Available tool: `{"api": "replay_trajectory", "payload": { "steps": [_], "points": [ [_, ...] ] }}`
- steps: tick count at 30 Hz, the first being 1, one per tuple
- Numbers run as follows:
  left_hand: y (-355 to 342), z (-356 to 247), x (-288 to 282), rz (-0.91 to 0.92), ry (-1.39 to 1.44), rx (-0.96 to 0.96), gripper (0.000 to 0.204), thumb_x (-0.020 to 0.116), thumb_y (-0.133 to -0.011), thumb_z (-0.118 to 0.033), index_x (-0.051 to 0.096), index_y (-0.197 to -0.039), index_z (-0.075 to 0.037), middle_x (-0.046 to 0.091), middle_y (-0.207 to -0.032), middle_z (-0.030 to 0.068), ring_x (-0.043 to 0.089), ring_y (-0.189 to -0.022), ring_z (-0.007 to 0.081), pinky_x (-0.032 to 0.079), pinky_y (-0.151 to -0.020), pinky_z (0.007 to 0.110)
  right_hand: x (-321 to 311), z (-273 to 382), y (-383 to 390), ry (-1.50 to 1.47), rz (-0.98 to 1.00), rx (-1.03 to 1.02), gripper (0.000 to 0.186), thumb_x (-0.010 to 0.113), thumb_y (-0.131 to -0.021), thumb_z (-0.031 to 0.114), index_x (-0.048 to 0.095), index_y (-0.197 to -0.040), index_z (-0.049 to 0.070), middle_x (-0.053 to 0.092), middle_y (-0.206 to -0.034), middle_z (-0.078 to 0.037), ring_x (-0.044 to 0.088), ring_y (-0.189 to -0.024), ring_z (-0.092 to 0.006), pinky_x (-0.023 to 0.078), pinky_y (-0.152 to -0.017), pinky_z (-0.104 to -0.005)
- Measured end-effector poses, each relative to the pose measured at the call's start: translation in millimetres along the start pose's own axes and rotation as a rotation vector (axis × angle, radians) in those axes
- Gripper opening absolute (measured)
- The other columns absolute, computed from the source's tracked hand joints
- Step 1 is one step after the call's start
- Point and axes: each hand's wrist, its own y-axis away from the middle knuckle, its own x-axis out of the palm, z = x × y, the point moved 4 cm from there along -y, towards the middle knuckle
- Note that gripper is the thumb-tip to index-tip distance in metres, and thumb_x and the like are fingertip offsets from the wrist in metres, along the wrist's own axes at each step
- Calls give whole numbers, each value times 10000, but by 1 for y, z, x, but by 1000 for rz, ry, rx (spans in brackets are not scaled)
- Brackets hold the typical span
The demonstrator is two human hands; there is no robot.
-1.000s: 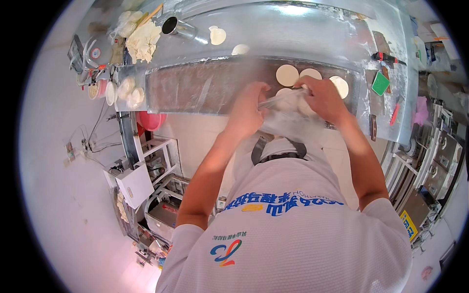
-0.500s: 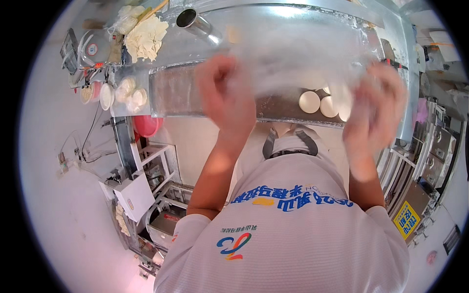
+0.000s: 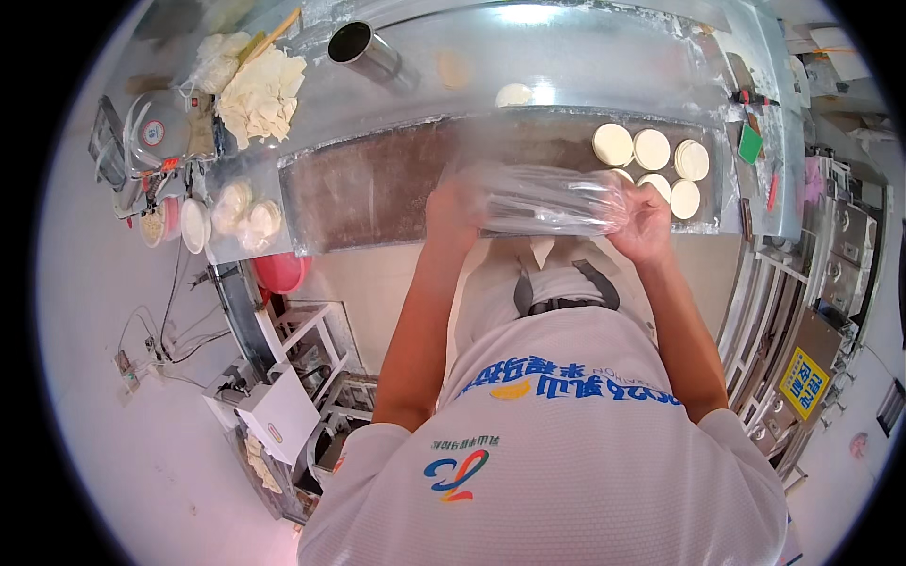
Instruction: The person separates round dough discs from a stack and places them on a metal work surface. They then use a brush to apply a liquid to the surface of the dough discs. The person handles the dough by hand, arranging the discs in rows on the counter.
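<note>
A clear plastic bag [image 3: 547, 202] is stretched crosswise between my two hands, above the near edge of the worktop. My right hand [image 3: 645, 224] pinches the bag's right end, close to the dough rounds. The other end is gripped in my left hand [image 3: 455, 213], whose fingers are smeared by motion. Pale flat dough rounds [image 3: 651, 149] stand in several short stacks on the brown board [image 3: 363, 184], just beyond my right hand. The bag partly covers the nearest rounds.
A steel cylinder [image 3: 363, 53] stands on the metal worktop [image 3: 585, 57]. A pile of dough scraps [image 3: 261, 94] lies far left, above bagged rounds [image 3: 260, 219]. A green scraper [image 3: 750, 143] lies at the right. Below hangs a pink basin [image 3: 281, 272].
Both hands have come down and closer together, drawing the bag toward me into a narrow bundle. More dough rounds show on the board, and my view has shifted slightly.
</note>
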Motion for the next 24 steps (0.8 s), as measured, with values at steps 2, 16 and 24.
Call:
{"api": "replay_trajectory", "payload": {
  "steps": [2,16,24],
  "points": [
    [13,-23,27,-93,99,15,92,651,-889,-67,645,-980,-85,560,-820,-23,544,-682,108,417,-556,314,31,2,3,297,-163,-101,310,722,-854,53,569,-1125,51,574,-818,-27,580,-742,-199,496,-693,-375],
    [-70,40,-10,-443,-1313,417,335,677,-799,-290,750,-866,30,740,-917,292,718,-898,496,549,-828,539,38,-29,-63,2162,-323,-1000,369,705,-864,81,653,-1223,13,651,-1226,-177,582,-1181,-375,513,-1011,-483],
    [-95,46,-28,-248,-1081,263,432,757,-803,-346,756,-869,81,741,-845,294,752,-820,449,575,-790,525,-17,-66,-103,2390,-140,-460,500,758,-921,280,621,-1384,148,663,-1268,-190,639,-1223,-411,543,-1017,-493]
  ]
}}
